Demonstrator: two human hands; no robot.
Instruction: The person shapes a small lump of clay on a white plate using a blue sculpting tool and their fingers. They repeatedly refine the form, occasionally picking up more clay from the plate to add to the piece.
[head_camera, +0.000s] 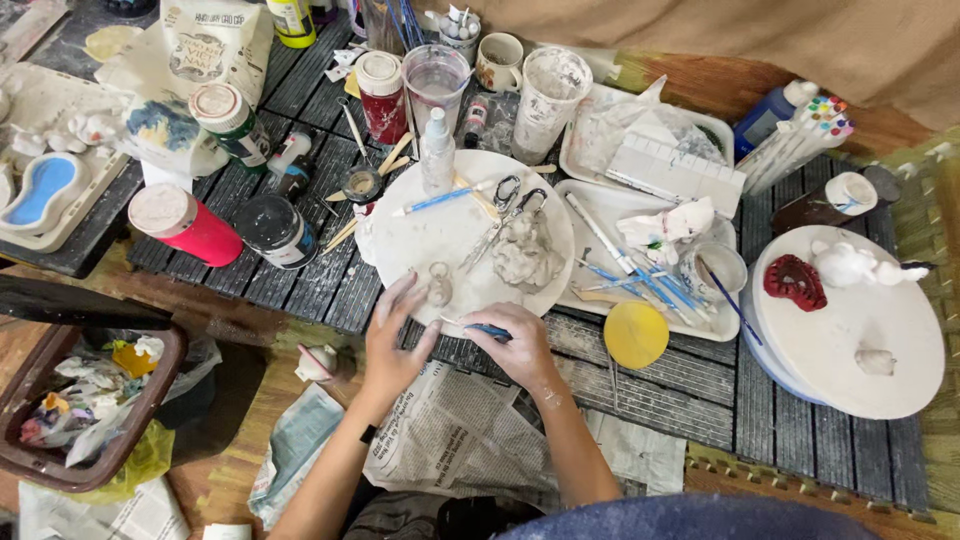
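On round white board (420, 245): small clay piece (439, 287), just above left hand (393, 335) (fingers spread, flat). Right hand (515, 340) gripping blue-handled tool (480, 327), tip pointing left.

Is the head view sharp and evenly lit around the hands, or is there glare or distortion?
Head view: soft even light, no hard shadows; left hand and right hand sharp enough on the white round board, without glare; the edges bend slightly; small clay piece lacks detail.
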